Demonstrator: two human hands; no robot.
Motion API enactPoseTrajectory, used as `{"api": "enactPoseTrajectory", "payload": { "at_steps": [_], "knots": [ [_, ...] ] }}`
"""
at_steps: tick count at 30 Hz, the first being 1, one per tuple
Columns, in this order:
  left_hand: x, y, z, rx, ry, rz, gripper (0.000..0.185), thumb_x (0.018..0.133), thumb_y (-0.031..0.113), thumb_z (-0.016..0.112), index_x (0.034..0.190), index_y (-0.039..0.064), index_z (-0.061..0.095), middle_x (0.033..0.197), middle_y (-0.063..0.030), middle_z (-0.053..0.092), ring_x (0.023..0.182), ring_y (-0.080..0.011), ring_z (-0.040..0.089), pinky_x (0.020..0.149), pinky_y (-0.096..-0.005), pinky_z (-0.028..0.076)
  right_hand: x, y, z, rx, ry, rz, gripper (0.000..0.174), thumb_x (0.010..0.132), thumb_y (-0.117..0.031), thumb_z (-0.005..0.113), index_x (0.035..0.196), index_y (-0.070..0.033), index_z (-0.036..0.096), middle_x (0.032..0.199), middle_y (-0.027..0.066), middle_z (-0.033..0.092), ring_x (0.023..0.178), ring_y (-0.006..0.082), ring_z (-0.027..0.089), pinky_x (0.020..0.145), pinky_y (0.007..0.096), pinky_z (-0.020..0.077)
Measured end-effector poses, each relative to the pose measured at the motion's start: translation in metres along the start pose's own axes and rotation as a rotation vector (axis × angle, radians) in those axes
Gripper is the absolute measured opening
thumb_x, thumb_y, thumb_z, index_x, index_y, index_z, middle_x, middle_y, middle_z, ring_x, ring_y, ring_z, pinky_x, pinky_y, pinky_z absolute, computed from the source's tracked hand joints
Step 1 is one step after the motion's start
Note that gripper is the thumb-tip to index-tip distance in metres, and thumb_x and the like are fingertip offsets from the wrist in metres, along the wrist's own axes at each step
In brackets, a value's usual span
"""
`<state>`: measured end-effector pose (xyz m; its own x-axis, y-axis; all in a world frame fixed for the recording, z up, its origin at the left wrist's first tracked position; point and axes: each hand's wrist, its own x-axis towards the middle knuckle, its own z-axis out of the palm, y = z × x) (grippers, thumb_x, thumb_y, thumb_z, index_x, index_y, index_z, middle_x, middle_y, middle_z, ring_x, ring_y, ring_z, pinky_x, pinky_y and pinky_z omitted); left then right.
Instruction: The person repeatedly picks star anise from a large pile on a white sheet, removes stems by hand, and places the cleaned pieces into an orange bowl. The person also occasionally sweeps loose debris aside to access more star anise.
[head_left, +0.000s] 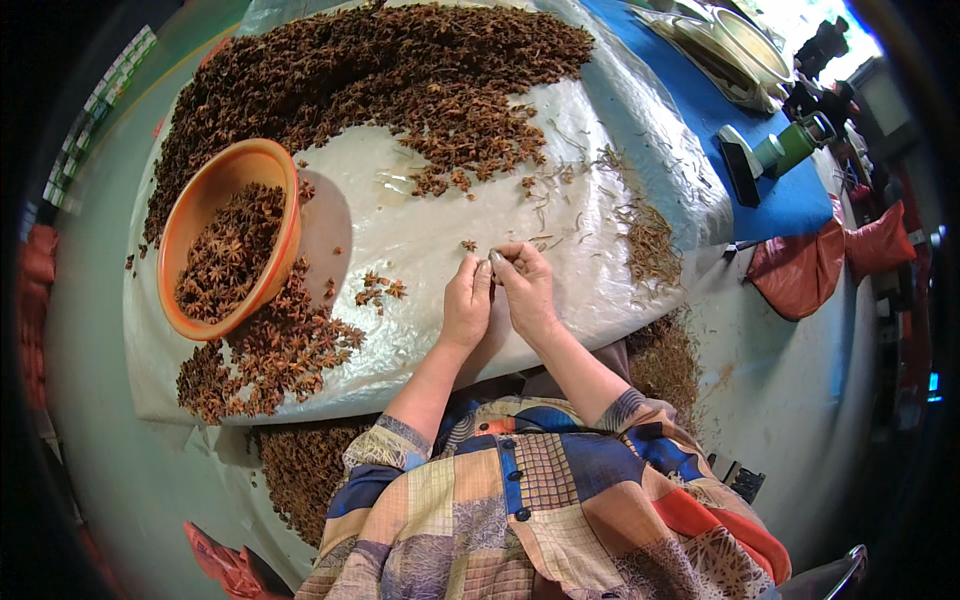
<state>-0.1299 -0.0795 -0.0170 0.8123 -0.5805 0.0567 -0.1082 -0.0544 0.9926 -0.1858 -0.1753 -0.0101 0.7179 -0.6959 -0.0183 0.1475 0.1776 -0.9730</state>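
My left hand (469, 298) and my right hand (528, 286) meet at the fingertips, above a pale plastic sheet (420, 247) on the table. Thumbs and forefingers are bent together in a pinch; whatever may be between them is too small and hidden to make out. One star anise (469, 245) shows just beyond my left fingertips. Left of my hands lies a small group of star anise pods (379, 288). Farther left, an orange plastic basin (289, 247) leans tilted, partly filled with star anise (232, 251), and more pods (289, 360) are spread beside its rim.
A large heap of star anise (360, 71) covers the table's far side. Thin stems (651, 244) are gathered at the right edge. On a blue surface (787, 210) stand a green flask (799, 146) and a cup (768, 152). Red sacks (802, 262) lie at right; people (823, 49) are behind.
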Motion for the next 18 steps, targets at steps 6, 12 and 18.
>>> {"api": "enactPoseTrajectory", "payload": {
  "at_steps": [6, 12, 18],
  "knots": [
    [-0.001, 0.020, 0.010, -0.435, -0.120, -0.179, 0.028, 0.105, 0.028, 0.050, 0.087, 0.007, 0.054, 0.066, 0.0057, 0.048, 0.058, -0.0032, 0.042, 0.052, -0.0216, 0.036, 0.008, -0.004, -0.017, -0.127, -0.045, -0.298, 0.010, 0.091, 0.006, 0.062, 0.095, -0.003, 0.064, 0.084, -0.0013, 0.061, 0.075, 0.0056, 0.054, 0.066, 0.0214, 0.0437],
    [0.028, 0.021, 0.011, -0.318, 0.047, -0.281, 0.023, 0.103, 0.020, 0.052, 0.083, 0.008, 0.054, 0.066, 0.0075, 0.043, 0.058, -0.0047, 0.039, 0.053, -0.0242, 0.037, 0.008, -0.050, -0.044, 0.213, 0.048, -0.213, 0.010, 0.089, 0.006, 0.065, 0.094, -0.004, 0.064, 0.087, -0.0003, 0.063, 0.078, 0.0052, 0.055, 0.070, 0.0211, 0.0444],
    [0.054, 0.020, -0.048, 0.772, 0.030, 0.017, 0.014, 0.094, 0.021, 0.061, 0.098, 0.008, 0.061, 0.106, -0.0148, 0.061, 0.097, -0.0276, 0.058, 0.081, -0.0401, 0.048, 0.083, -0.084, -0.118, -1.299, 0.080, -0.354, 0.020, 0.082, -0.015, 0.072, 0.101, -0.009, 0.070, 0.099, 0.0078, 0.067, 0.093, 0.0305, 0.064, 0.083, 0.0428, 0.0485]
  ]
}}
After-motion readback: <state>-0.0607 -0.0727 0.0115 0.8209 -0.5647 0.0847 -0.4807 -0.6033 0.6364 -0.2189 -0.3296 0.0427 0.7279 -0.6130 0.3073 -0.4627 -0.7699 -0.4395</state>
